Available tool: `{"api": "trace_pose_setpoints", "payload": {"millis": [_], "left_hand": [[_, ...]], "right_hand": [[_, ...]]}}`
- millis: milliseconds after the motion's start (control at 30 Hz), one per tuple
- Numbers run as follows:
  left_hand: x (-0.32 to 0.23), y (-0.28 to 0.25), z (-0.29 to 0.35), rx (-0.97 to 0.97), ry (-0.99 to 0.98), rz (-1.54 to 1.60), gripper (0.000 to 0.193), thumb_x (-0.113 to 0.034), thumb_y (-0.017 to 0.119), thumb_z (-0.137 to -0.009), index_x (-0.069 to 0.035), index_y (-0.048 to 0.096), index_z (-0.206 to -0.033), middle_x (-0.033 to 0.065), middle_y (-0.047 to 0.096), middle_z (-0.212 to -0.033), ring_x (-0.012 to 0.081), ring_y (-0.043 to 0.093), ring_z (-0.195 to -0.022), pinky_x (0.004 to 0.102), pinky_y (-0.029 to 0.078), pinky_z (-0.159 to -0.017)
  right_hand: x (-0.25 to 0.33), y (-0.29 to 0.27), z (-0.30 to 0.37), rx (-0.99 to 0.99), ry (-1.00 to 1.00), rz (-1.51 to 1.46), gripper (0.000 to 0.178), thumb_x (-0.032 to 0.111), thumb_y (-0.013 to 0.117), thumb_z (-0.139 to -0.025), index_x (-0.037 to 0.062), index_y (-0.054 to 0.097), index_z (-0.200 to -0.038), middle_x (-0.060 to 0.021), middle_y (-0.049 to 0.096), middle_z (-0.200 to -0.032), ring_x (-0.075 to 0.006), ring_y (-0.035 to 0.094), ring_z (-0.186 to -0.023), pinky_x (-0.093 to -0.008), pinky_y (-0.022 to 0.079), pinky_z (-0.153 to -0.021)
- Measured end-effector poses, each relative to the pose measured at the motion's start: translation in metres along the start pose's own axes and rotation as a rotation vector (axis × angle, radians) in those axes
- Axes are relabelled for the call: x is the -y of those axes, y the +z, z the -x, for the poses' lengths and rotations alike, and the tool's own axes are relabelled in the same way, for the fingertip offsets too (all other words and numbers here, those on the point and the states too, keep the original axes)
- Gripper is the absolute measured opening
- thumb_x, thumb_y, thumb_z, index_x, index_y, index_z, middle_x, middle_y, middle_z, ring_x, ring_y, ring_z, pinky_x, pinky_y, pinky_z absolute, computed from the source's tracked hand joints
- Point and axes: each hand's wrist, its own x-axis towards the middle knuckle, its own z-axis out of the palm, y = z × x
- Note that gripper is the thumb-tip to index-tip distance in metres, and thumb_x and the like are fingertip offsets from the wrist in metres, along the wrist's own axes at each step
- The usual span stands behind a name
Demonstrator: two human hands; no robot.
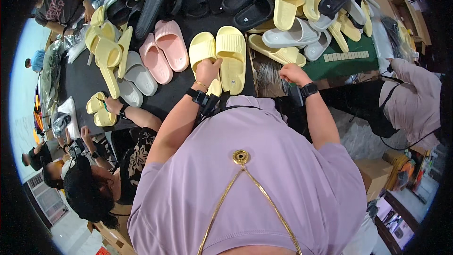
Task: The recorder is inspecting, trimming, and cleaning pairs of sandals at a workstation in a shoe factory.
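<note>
A pair of pale yellow slide sandals, one left (202,46) and one right (230,49), stands side by side on the black table in front of me. My left hand (207,72) is on the left slide, its fingers closed about the footbed below the strap and its thumb reaching toward the right slide. My right hand (293,74) is curled shut at the table's front edge, beside clear plastic bags (269,74). Whether anything small is pinched in it is hidden.
Pink slides (171,46) and grey slides (141,75) lie to the left. Heaped yellow, grey and black slides fill the back. A green mat (351,68) lies at right, bearing a strip of labels (346,56). A co-worker's hand (112,105) touches small yellow slides at left.
</note>
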Motion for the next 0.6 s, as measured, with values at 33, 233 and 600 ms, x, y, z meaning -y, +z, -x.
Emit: {"api": "trace_pose_setpoints", "payload": {"millis": [33,233,600], "left_hand": [[0.003,-0.001,0.001,-0.002,0.054,0.015,0.052,-0.045,0.060,-0.085,0.005,0.066,-0.071,0.0214,0.064,-0.064,0.0319,0.064,-0.053,0.0414,0.050,-0.054],[-0.051,-0.039,0.018,0.284,0.278,-0.122,0.036,-0.034,0.064,-0.084,0.001,0.069,-0.087,0.0190,0.067,-0.072,0.0318,0.065,-0.065,0.0397,0.051,-0.062],[-0.118,-0.067,0.050,0.503,0.479,0.368,0.015,-0.013,0.066,-0.086,-0.002,0.070,-0.094,0.0059,0.067,-0.078,0.0118,0.061,-0.067,0.0255,0.050,-0.063]], "right_hand": [[0.013,-0.004,0.008,0.066,0.003,0.005,0.016,0.016,0.060,-0.077,0.0032,0.061,-0.066,-0.0017,0.056,-0.057,-0.0083,0.047,-0.046,-0.0235,0.035,-0.042],[0.061,0.000,0.040,0.434,-0.025,-0.129,0.012,0.014,0.063,-0.078,0.0060,0.061,-0.070,-0.0003,0.060,-0.064,-0.0052,0.046,-0.048,-0.0206,0.035,-0.044],[0.129,0.033,0.065,0.488,-0.296,-0.488,0.011,0.015,0.056,-0.092,0.0050,0.060,-0.091,0.0000,0.059,-0.068,-0.0027,0.044,-0.049,-0.0163,0.033,-0.046]]}}
